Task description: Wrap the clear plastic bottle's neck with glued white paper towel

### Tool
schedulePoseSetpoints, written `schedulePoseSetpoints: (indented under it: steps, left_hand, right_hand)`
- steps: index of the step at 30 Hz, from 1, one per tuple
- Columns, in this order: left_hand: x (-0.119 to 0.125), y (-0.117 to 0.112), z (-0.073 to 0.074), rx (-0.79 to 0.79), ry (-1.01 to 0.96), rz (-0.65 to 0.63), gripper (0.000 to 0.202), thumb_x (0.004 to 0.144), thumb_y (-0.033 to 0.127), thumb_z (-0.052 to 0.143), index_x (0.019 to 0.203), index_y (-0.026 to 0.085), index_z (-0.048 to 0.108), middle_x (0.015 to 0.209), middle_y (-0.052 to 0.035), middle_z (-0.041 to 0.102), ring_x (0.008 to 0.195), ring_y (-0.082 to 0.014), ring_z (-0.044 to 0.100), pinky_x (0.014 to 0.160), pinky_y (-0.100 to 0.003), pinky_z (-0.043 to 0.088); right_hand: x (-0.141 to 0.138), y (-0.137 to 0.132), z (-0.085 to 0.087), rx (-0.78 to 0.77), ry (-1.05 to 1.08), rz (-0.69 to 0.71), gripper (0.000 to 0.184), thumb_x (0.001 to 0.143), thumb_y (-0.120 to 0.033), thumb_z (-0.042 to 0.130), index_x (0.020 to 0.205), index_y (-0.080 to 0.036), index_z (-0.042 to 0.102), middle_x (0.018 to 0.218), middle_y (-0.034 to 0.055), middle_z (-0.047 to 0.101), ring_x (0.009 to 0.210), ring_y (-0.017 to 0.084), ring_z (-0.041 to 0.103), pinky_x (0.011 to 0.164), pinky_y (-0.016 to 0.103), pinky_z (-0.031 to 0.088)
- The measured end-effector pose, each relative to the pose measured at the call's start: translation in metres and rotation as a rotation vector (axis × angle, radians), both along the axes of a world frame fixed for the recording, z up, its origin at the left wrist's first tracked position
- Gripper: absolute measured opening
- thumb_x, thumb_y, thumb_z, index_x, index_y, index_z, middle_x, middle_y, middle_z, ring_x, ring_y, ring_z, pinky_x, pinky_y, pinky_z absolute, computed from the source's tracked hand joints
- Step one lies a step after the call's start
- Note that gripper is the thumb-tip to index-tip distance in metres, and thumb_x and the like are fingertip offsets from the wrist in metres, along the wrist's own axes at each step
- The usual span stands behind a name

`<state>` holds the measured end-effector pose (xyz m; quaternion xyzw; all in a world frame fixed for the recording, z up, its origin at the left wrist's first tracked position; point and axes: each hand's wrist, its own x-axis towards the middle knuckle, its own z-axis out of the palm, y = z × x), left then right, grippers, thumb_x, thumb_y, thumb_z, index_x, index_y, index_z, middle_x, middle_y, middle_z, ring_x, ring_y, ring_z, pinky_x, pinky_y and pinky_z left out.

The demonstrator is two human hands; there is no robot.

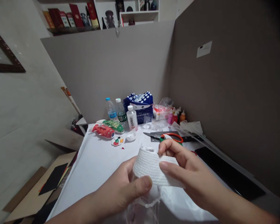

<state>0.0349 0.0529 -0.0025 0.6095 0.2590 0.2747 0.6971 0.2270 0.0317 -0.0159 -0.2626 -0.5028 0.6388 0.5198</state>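
Note:
I hold a roll of white textured tissue paper (147, 163) above the white table (95, 161), close to me. My left hand (123, 189) grips the roll from the left and below, thumb pressed on its front. My right hand (186, 169) pinches the roll's loose end on the right side, fingers closed on the sheet. A clear plastic wrapper (146, 205) hangs under the roll.
Orange-handled scissors (168, 136) lie just behind my right hand. Farther back are two painted fish-shaped bottles (107, 128), a small paint palette (118, 141), three bottles (121, 113), a blue dotted bag (140, 104) and paint bottles (176, 116). Brown partition walls stand behind and to the right.

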Motion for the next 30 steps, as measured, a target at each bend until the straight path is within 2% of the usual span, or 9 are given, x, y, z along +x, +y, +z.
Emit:
schedulePoseSetpoints:
  steps: [3, 7, 10, 16, 23, 27, 30]
  left_hand:
    - [0.002, -0.002, 0.002, -0.017, -0.008, -0.011, 0.059, 0.079, 0.052, 0.07, 0.125, 0.018, 0.056, 0.088, -0.0044, 0.062, 0.079, -0.0142, 0.051, 0.068, -0.021, 0.04]
    - [0.001, -0.004, 0.002, 0.001, -0.004, -0.009, 0.062, 0.077, 0.055, 0.07, 0.125, 0.018, 0.055, 0.088, -0.0045, 0.06, 0.077, -0.0138, 0.05, 0.07, -0.022, 0.04]
    - [0.0, -0.004, -0.002, 0.033, -0.006, -0.004, 0.063, 0.078, 0.062, 0.065, 0.121, 0.016, 0.058, 0.085, -0.0041, 0.058, 0.072, -0.0124, 0.046, 0.065, -0.021, 0.038]
    - [-0.002, -0.004, -0.007, -0.022, -0.027, 0.035, 0.062, 0.084, 0.066, 0.054, 0.122, 0.018, 0.056, 0.089, -0.0054, 0.059, 0.073, -0.013, 0.048, 0.065, -0.023, 0.041]
    - [-0.006, -0.007, -0.001, 0.078, 0.016, 0.146, 0.045, 0.085, 0.047, 0.061, 0.118, 0.018, 0.06, 0.089, -0.0044, 0.058, 0.084, -0.018, 0.052, 0.077, -0.028, 0.044]
    - [-0.004, -0.01, -0.001, 0.106, 0.007, 0.149, 0.054, 0.084, 0.054, 0.058, 0.123, 0.016, 0.057, 0.093, -0.0072, 0.062, 0.078, -0.0183, 0.054, 0.07, -0.028, 0.045]
    - [-0.004, -0.011, -0.002, 0.142, 0.016, 0.172, 0.056, 0.085, 0.053, 0.056, 0.126, 0.016, 0.055, 0.098, -0.0097, 0.063, 0.081, -0.0217, 0.057, 0.076, -0.033, 0.047]
  right_hand:
    - [0.0, -0.003, -0.004, 0.044, -0.046, -0.056, 0.017, 0.089, -0.033, 0.065, 0.097, -0.027, 0.051, 0.086, -0.0032, 0.052, 0.068, 0.01, 0.05, 0.058, 0.019, 0.043]
    - [-0.004, -0.009, -0.007, 0.265, -0.197, -0.288, 0.027, 0.082, -0.029, 0.073, 0.102, -0.031, 0.054, 0.093, -0.0023, 0.057, 0.083, 0.014, 0.055, 0.068, 0.02, 0.048]
    - [-0.005, -0.012, -0.006, 0.38, -0.291, -0.365, 0.024, 0.085, -0.024, 0.069, 0.103, -0.035, 0.057, 0.095, -0.0033, 0.06, 0.083, 0.013, 0.059, 0.071, 0.02, 0.05]
    - [-0.001, -0.012, 0.002, 0.403, -0.364, -0.309, 0.021, 0.086, -0.022, 0.068, 0.103, -0.034, 0.061, 0.094, -0.0036, 0.064, 0.082, 0.013, 0.062, 0.071, 0.022, 0.051]
    - [-0.001, -0.016, 0.018, 0.461, -0.457, -0.186, 0.016, 0.089, -0.021, 0.062, 0.101, -0.032, 0.063, 0.088, -0.004, 0.066, 0.077, 0.012, 0.061, 0.067, 0.02, 0.049]
    - [-0.004, -0.014, 0.015, 0.339, -0.348, -0.229, 0.017, 0.088, -0.02, 0.065, 0.1, -0.031, 0.063, 0.093, -0.0025, 0.065, 0.082, 0.012, 0.061, 0.067, 0.019, 0.051]
    - [-0.007, -0.012, 0.007, 0.165, -0.184, -0.169, 0.015, 0.084, -0.023, 0.07, 0.096, -0.029, 0.062, 0.092, -0.0017, 0.063, 0.081, 0.012, 0.059, 0.061, 0.017, 0.052]
